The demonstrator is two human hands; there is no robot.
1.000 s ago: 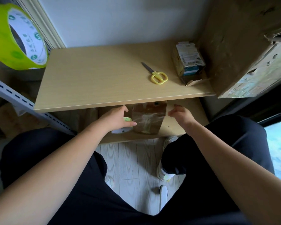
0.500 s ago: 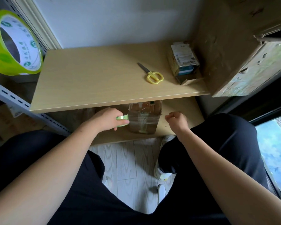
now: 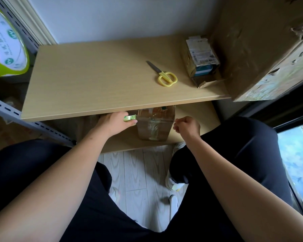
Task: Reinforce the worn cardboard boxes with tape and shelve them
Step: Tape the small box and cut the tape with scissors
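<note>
Big tape roll point(image 3: 6, 48) hangs far left of the box point(image 3: 154, 125), out of play. Left hand point(image 3: 116, 124) sits touching the box's left side, fingers curled round a small green tape roll point(image 3: 129, 118). The box stands on the lower shelf point(image 3: 196, 117), half tucked under the counter point(image 3: 103, 81); it is glossy with tape over its front. Scissors point(image 3: 164, 75) lie on the counter above the box, a small carton point(image 3: 202, 59) right of them. Right hand point(image 3: 187, 127) hovers just right of the box, fingers curled on nothing visible, no contact I can confirm. Judgement: box is small, light, worn board so soft at edges; taped faces look slick. Best hold is both side walls, low down, not the flaps.
</note>
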